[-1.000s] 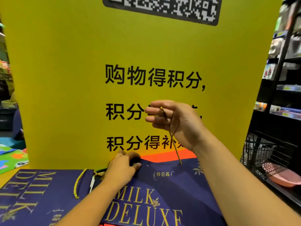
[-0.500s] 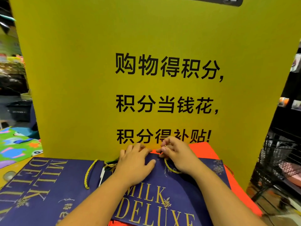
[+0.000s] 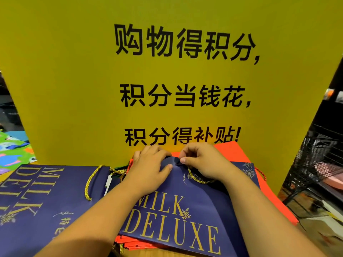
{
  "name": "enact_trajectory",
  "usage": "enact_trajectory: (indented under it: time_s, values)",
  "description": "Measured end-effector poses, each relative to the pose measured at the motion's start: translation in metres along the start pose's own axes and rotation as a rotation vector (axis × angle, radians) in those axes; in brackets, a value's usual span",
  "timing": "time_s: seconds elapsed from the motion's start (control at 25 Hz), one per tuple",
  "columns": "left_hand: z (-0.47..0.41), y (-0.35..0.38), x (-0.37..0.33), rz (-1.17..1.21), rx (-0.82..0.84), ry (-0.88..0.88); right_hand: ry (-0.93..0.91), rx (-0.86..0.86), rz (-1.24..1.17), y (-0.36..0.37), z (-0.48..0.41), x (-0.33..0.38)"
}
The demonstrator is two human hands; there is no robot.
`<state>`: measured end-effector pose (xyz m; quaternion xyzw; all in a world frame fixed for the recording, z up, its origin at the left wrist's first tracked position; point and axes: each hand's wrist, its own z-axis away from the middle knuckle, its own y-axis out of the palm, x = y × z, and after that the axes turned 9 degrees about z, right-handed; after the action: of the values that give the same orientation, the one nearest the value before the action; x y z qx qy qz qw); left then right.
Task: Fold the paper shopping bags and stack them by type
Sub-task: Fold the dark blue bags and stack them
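Left hand: the left hand (image 3: pixel 150 168) lies flat with straight fingers, pressing down the top edge of the navy bag (image 3: pixel 185 210); it grasps nothing.
Right hand: just beside the left, the right hand (image 3: pixel 204 162) curls thumb and forefinger in a pinch on the gold cord handle (image 3: pixel 199 180) at the bag's top edge. The cord's loop trails out from under the palm.
Bag's place: flat beneath both hands, on a pile of red bags (image 3: pixel 274 197) that shows to the right of the pinch.
Bag's heading: mouth at the pinch, bottom nearest the person, printed face up. The long axis seems to run mouth to bottom, skewed slightly.
Left of the grip: a second navy bag (image 3: pixel 55 201) lies flat, turned so its lettering reads sideways.
Beyond the grip: a yellow sign (image 3: pixel 92 89) stands upright.
Step in hand: probably tidying the handle of a bag already flattened.
Next move: likely laying the cord flat while the left palm holds the panel down. The bag then belongs with its navy twin, not on the red pile.
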<state>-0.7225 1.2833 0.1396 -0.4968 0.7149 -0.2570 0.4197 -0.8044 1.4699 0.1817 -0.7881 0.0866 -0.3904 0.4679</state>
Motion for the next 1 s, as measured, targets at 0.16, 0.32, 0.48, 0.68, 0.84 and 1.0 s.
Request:
enact_trajectory:
  time_s: [0.16, 0.32, 0.48, 0.68, 0.84, 1.0]
  values:
    - [0.001, 0.000, 0.001, 0.021, -0.016, 0.008, -0.025, -0.027, 0.097, 0.003, 0.001, 0.007]
    - [0.001, -0.002, 0.001, 0.047, -0.052, 0.013, -0.081, -0.028, 0.221, 0.004, 0.001, 0.011]
    - [0.002, -0.003, 0.001, 0.061, -0.073, 0.020, 0.000, -0.127, 0.363, 0.010, 0.000, 0.018]
    - [0.003, -0.005, -0.003, 0.029, -0.088, 0.034, 0.057, -0.081, 0.298, 0.004, 0.001, 0.015]
    - [0.001, -0.007, -0.009, -0.045, -0.177, 0.050, 0.053, -0.243, 0.071, -0.007, 0.001, 0.016]
    - [0.001, -0.006, -0.007, 0.008, -0.249, 0.138, 0.003, -0.227, 0.142, -0.004, 0.003, 0.020]
